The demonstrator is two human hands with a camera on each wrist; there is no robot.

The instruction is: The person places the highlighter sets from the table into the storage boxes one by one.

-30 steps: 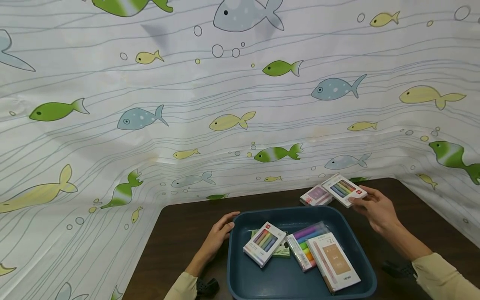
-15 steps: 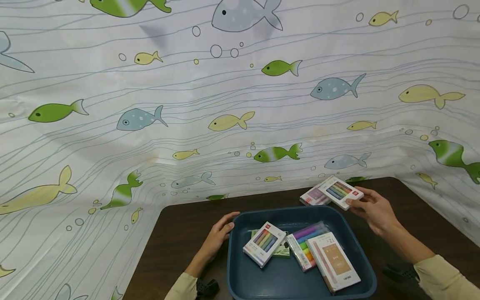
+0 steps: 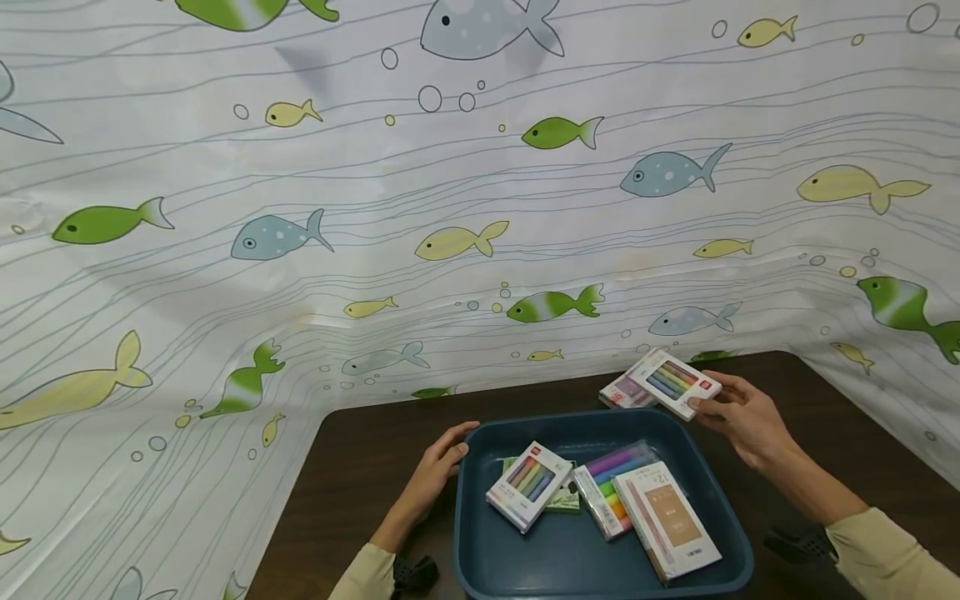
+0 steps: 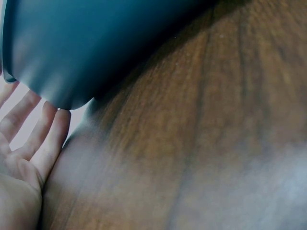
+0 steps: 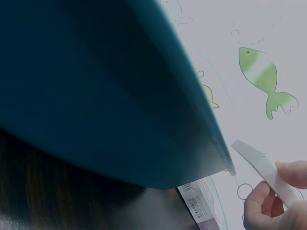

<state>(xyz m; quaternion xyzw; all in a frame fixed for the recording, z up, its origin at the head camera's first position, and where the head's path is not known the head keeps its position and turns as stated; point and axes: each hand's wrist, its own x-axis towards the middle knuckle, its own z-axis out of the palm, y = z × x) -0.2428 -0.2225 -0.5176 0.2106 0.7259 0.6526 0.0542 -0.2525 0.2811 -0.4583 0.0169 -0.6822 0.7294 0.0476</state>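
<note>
My right hand [image 3: 746, 417] pinches the right-hand end of a white box of coloured pens [image 3: 673, 383] between thumb and fingers. It is held beyond the far right corner of a blue tray [image 3: 525, 575], partly in front of a pink-and-purple box [image 3: 628, 389] on the table. In the right wrist view the held white box [image 5: 268, 172] shows its narrow side, flap end toward the tray. At the tray's far left corner, my left hand [image 3: 431, 475] touches the outside; in the left wrist view its fingers [image 4: 53, 139] reach fairly straight against the wall.
Inside the tray, a similar white pen box [image 3: 530, 487] overlaps a green pack [image 3: 564, 500]. Beside them lie a clear pack of rainbow-coloured pens [image 3: 611, 492] and a larger white-and-tan box [image 3: 667, 523]. A fish-print curtain [image 3: 450, 167] hangs behind the dark wooden table [image 3: 337, 475].
The right hand has moved slightly to the left with the white pen box, which now covers more of the pink-and-purple box. The left hand stays at the tray corner.
</note>
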